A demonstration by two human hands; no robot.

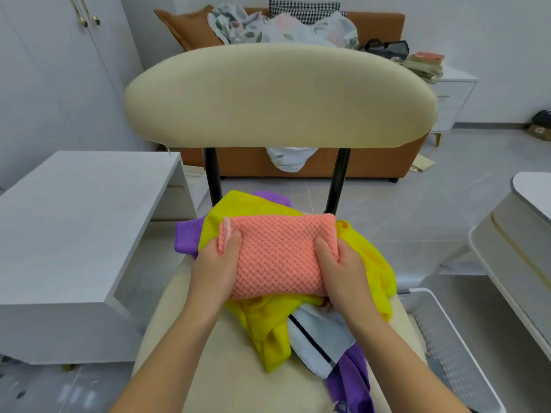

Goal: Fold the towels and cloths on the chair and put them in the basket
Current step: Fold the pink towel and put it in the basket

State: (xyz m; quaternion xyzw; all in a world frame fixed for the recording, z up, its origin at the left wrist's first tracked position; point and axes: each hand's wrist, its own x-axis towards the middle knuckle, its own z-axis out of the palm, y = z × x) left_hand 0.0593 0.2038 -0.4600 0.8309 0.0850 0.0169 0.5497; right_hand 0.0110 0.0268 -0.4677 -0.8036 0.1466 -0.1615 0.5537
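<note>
Two hands on one folded coral towel [277, 257] at this point. The left hand [213, 266] holds its left end and the right hand [343, 269] holds its right end. Both thumbs lie on top of the waffle fabric and the fingers curl under the edges, so it's a proper grasp from both sides. The towel is a neat rectangle sitting on top of the pile on the chair seat [202, 362], roughly in the middle.

Under it is the unfolded stuff. A yellow cloth [262, 320] spreads out on every side. A purple cloth [186, 236] pokes out at the back left, and more purple hangs off the front edge of the seat. I can't tell if that's the same piece. A white cloth with a dark stripe [319, 338] is wedged between the yellow and the front purple.

The white basket [453, 359] stands on the floor just to the right of the chair, down by the right forearm. Only its perforated wall and rim are in shot, so I can't tell what's inside.

The chair's padded cream backrest [280, 96] fills the upper view. A white cabinet [74, 222] stands to the left, and an orange sofa [378, 165] behind the chair has floral fabric heaped on it.
</note>
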